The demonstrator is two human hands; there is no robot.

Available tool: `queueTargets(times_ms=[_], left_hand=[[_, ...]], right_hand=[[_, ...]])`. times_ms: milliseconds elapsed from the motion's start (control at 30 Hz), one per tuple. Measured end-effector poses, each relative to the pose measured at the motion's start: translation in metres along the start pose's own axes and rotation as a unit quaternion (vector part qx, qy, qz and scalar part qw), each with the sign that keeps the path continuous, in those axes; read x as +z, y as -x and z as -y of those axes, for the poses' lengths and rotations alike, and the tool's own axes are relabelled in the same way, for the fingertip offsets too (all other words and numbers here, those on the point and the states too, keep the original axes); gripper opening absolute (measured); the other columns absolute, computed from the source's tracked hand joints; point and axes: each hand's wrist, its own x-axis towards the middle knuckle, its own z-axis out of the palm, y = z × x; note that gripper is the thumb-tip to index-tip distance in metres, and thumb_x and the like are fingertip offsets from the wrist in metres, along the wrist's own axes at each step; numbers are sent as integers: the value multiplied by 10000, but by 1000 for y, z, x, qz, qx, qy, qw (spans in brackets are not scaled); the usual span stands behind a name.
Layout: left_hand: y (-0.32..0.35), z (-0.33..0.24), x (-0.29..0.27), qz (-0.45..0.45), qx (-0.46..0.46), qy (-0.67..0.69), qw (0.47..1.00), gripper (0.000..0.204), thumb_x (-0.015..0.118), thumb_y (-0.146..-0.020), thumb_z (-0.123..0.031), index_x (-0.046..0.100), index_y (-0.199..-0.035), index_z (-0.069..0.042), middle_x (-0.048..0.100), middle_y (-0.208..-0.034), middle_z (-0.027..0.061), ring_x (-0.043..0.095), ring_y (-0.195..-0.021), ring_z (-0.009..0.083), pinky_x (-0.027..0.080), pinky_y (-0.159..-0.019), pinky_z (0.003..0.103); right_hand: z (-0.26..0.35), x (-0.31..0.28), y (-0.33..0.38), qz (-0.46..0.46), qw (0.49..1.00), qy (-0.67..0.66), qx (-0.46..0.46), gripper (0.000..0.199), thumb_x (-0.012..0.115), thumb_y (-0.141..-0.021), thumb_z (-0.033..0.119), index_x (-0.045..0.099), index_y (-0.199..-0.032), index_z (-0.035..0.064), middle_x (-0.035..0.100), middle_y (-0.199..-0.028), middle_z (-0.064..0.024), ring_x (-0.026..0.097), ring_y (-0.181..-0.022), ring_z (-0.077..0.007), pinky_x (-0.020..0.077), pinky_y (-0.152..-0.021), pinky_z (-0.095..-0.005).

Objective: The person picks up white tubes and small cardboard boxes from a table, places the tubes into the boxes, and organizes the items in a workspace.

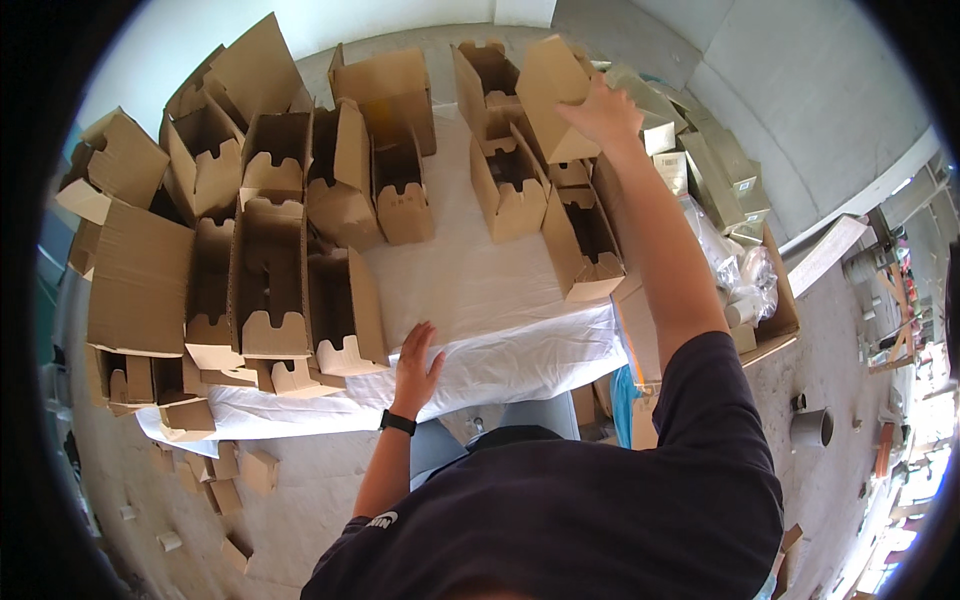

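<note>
At the far right of the table, my right hand (607,112) grips the edge of a brown cardboard box (552,98), its thumb lying against the broad face. That box stands tilted among other open-topped boxes, and its underside is hidden. My left hand (416,366), a dark band on its wrist, lies near the table's front edge with the fingers spread on the white cloth (470,270). It holds nothing. Closest to it is an open cardboard box (345,310) with notched ends. Another notched box (585,245) sits just in front of my right arm.
Many open cardboard boxes (270,260) crowd the table's left side. Right of the table, a large carton (775,335) holds flat pale boxes (710,165) and clear plastic wrapping (755,275). Small cardboard pieces (225,480) lie on the floor at left; a grey cylinder (812,428) stands at right.
</note>
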Motion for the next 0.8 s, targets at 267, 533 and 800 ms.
queueTargets(times_ms=[267, 533, 800], left_hand=[[6, 6, 1, -6, 4, -4, 1000, 469, 607, -917, -194, 488, -1341, -32, 471, -1425, 149, 402, -1347, 337, 344, -1106, 428], [4, 3, -1, -12, 5, 7, 1000, 460, 626, -902, -167, 501, -1324, -33, 479, -1417, 147, 412, -1339, 339, 354, -1098, 427], [4, 2, -2, -11, 2, 9, 1000, 441, 625, -909, -172, 516, -1313, -33, 486, -1403, 157, 425, -1327, 340, 359, -1091, 424]], right_hand=[[2, 27, -18, 45, 997, 56, 43, 862, 688, -726, 575, 410, -1401, 117, 529, -1316, -202, 561, -1181, -373, 432, -949, -507], [5, 33, -31, 89, 994, 56, 26, 971, 644, -733, 652, 317, -1484, 132, 440, -1427, -174, 504, -1251, -392, 411, -970, -561], [17, 23, -19, 62, 997, 43, -9, 1016, 636, -736, 691, 281, -1500, 123, 398, -1462, -165, 401, -1339, -419, 405, -987, -584]])
